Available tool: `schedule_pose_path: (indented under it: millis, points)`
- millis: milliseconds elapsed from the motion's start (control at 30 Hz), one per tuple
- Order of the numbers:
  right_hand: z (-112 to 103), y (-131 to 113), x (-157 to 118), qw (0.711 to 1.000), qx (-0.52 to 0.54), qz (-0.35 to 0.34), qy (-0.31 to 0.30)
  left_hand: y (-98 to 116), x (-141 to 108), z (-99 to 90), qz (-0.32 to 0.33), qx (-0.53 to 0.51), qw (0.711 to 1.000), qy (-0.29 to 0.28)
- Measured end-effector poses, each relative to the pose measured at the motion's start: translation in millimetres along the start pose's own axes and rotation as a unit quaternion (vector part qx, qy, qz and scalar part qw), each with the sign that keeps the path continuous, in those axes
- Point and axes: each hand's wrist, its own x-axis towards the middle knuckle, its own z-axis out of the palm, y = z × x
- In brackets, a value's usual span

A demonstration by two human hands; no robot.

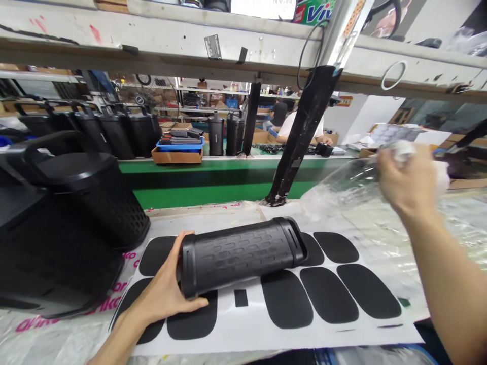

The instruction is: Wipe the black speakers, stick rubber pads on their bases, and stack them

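Observation:
My left hand [165, 291] is wrapped around the near-left end of a black plastic housing [238, 253], with the thumb stretched along its lower edge. The housing lies on its side, tilted, and has a raised brick-like pattern and a handle loop at its right end. Beneath it spreads a white backing sheet [251, 339] with several black rounded pads [329, 294] and a small black rectangle [240, 298]. Out to the right, my raised right hand [411, 177] is closed on a clear plastic bag [346, 177], blurred by motion; something whitish shows at its fingers.
Large black handled units [72, 203] stand close on the left. A dark slanted post [300, 132] rises behind the sheet, under a shelf beam [160, 38]. Across a green-sided bench [205, 187] are a blue tray [180, 147], more black units and a co-worker [292, 126].

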Motion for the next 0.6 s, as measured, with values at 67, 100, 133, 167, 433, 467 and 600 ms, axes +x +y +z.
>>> schedule_pose_path:
  millis: [67, 100, 133, 167, 433, 467, 600]
  points:
    - [5.6, -17.3, -2.7, 0.992, -0.069, -0.066, -0.088, 0.0, 1.7, 0.0, -0.023, 0.019, 1.000, 0.005]
    - [7.2, -23.9, -4.4, 0.987, -0.076, -0.088, -0.108, -0.2, 2.8, 0.1, -0.028, 0.028, 0.999, 0.008]
    - [7.0, -29.5, -6.8, 0.986, -0.079, -0.099, -0.110, -0.5, 3.8, 0.2, -0.028, 0.035, 0.999, 0.009]
    - [4.7, -35.0, -11.0, 0.986, -0.087, -0.107, -0.093, -0.8, 4.8, 0.4, -0.025, 0.038, 0.999, 0.010]
    - [-23.1, -168.9, -182.4, 0.965, 0.022, -0.216, -0.147, -5.8, 5.2, 4.4, -0.021, 0.027, 0.999, 0.027]
    - [-22.9, -190.2, -208.0, 0.959, 0.029, -0.230, -0.164, -6.5, 4.9, 4.6, -0.021, 0.027, 0.999, 0.027]
    - [-22.6, -215.1, -250.2, 0.899, 0.134, -0.313, -0.276, -6.9, 5.3, 3.8, -0.018, 0.026, 0.999, 0.022]
